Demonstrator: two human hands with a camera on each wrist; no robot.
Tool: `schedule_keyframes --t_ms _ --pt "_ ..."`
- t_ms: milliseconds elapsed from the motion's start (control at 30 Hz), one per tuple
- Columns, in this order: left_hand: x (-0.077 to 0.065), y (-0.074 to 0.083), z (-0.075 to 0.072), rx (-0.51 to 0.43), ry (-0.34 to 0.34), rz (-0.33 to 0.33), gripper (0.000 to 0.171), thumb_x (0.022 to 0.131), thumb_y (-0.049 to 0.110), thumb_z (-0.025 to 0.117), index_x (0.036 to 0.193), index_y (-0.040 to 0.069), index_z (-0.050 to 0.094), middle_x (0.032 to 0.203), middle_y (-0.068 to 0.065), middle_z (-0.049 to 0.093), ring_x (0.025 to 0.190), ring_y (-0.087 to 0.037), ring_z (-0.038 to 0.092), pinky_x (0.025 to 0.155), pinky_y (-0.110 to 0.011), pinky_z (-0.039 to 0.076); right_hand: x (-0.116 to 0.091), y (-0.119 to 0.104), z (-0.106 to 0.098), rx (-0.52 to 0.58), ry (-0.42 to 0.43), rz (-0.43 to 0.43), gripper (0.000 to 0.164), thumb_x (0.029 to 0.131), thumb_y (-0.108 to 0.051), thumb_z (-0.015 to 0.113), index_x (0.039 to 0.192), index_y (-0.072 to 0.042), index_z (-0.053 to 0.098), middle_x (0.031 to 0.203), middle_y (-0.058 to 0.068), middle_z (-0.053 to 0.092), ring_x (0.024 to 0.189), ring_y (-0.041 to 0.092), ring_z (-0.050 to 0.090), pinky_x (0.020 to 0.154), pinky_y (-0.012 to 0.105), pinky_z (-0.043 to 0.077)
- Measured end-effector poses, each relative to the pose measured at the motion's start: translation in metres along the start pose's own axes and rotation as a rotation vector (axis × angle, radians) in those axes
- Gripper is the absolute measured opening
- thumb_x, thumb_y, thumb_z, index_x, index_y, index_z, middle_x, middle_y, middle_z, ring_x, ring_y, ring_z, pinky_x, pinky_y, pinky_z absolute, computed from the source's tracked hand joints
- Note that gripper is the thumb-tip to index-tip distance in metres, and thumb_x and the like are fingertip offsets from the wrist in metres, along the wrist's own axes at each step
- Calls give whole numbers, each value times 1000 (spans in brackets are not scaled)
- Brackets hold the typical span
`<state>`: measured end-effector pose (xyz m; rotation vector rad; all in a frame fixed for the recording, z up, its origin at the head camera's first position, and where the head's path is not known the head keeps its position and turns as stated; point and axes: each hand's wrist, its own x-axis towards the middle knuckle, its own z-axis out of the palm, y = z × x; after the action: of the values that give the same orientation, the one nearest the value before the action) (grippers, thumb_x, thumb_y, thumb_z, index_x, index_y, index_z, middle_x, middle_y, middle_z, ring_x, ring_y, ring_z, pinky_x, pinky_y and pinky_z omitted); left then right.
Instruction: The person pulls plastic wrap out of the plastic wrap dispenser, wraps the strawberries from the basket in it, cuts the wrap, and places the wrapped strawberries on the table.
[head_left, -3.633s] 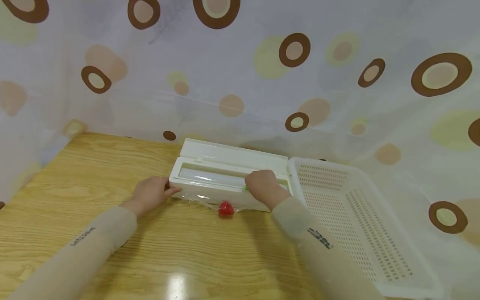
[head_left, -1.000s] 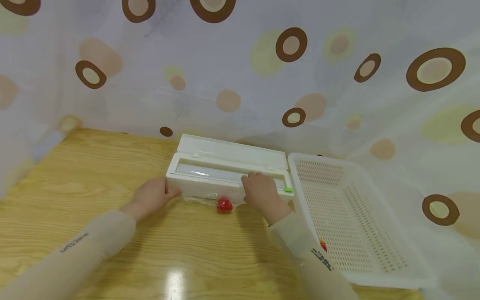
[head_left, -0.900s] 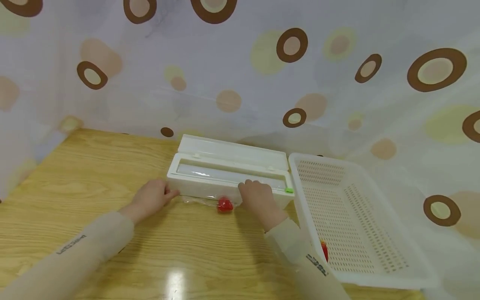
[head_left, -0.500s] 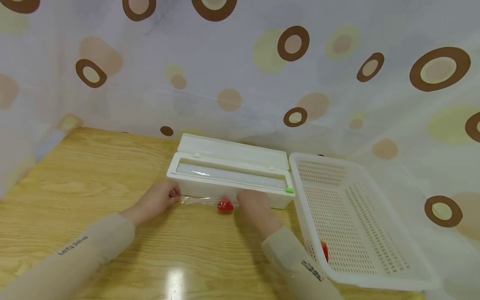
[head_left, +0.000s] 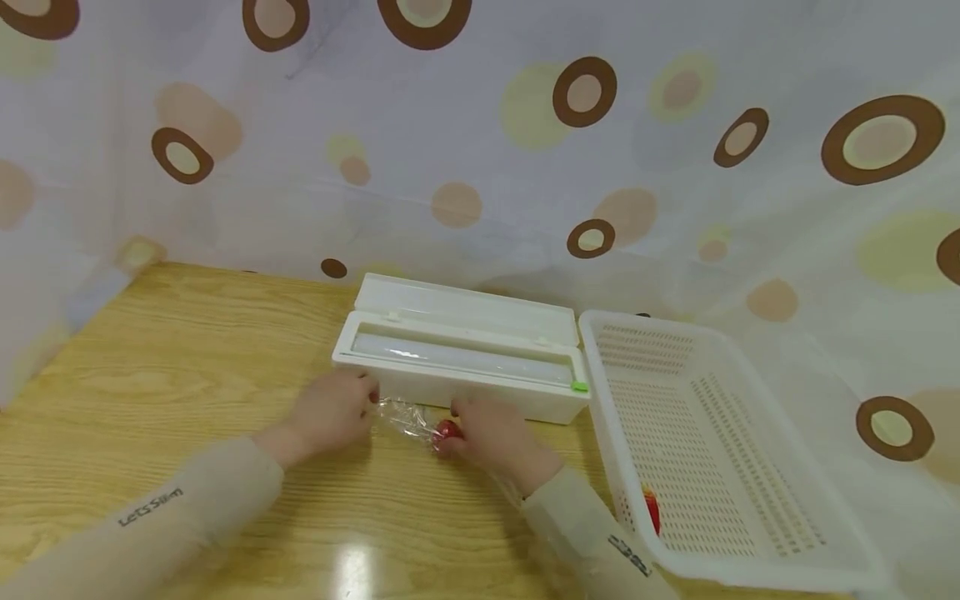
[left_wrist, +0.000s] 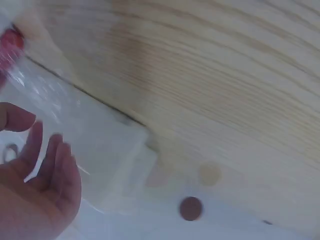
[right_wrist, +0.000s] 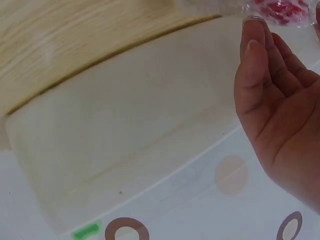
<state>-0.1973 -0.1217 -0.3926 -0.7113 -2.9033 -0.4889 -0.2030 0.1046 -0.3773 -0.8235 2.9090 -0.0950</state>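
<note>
In the head view a white cling film dispenser (head_left: 457, 390) stands with its lid up and a film roll (head_left: 457, 357) inside. Its green slide cutter (head_left: 579, 387) sits at the right end. In front, a crumpled strip of clear cling film (head_left: 405, 417) lies around a small red piece (head_left: 447, 432), whose kind I cannot tell. My left hand (head_left: 333, 412) pinches the strip's left end, thumb near the fingertips in the left wrist view. My right hand (head_left: 498, 437) holds the wrapped red piece between thumb and fingers; the right wrist view shows those fingertips (right_wrist: 252, 47) beside it.
A white perforated basket (head_left: 720, 571) stands right of the dispenser, with a red and yellow item (head_left: 651, 510) against its near left wall. A patterned curtain (head_left: 450, 125) hangs behind the wooden table (head_left: 225, 350).
The green cutter has slid to the right end. My right hand has left it and come down to the red piece. The film strip now lies apart from the dispenser, drawn slightly forward.
</note>
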Motion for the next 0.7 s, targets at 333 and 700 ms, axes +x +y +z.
schedule_keyframes --t_ms 333,700 --pt "5 26 28 28 -27 26 31 84 21 67 105 0 60 93 -11 62 88 -26 60 79 -39 51 4 5 15 109 -73 -2 26 77 -33 74 86 -12 63 73 -6 57 67 10 48 59 24 40" --pt "5 22 28 -672 -100 -72 27 98 12 42 105 -2 64 97 -10 66 88 -15 61 81 -32 51 2 0 0 523 -37 -90 28 80 -25 73 101 -8 66 77 -3 63 68 7 53 61 20 45"
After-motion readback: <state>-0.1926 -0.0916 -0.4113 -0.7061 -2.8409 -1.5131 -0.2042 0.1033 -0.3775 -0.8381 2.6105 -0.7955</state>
